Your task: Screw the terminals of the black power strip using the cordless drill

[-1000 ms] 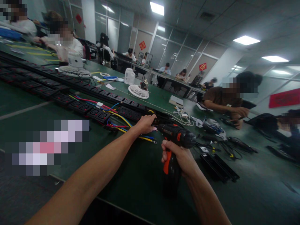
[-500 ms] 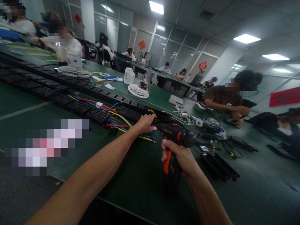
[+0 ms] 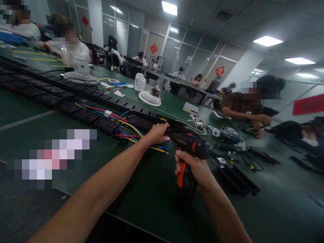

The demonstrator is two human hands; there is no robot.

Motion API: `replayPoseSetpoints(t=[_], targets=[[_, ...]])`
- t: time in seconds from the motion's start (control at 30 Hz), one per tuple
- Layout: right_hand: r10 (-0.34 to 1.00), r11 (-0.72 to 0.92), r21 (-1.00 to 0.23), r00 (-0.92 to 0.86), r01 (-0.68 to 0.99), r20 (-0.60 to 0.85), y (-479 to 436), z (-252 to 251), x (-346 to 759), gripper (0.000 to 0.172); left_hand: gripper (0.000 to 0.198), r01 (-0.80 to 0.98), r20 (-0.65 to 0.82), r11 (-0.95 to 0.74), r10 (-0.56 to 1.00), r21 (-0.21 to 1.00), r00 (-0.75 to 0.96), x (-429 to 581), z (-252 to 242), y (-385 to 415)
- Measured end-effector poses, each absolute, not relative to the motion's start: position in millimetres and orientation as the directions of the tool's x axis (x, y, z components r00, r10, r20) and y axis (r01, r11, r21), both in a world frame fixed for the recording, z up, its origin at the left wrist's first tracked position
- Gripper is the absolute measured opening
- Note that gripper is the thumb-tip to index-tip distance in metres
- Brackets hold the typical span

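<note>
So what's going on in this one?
A person at a long green table is working on a black power strip. The left hand grips the strip's near end, beside loose red, blue and yellow wires. The right hand holds a black-and-orange electric screwdriver by its handle, nose pointed towards the left hand. Across the table, a person in a brown shirt handles other parts.
</note>
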State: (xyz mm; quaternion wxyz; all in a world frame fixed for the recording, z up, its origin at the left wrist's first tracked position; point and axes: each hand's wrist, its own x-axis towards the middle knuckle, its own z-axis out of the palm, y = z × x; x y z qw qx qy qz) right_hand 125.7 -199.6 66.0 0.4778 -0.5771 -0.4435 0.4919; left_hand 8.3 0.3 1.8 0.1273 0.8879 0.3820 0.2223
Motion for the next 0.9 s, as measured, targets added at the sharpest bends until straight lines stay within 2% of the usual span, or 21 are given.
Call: replayPoseSetpoints(t=[0.9], targets=[[0.981, -0.172, -0.982, 0.103, 0.075, -0.164, -200.1, 68.1, 125.7, 0.032, 0.056, 0.626, 0.296, -0.669, 0.741, 0.400, 0.603, 7.5, 3.4, -1.9]])
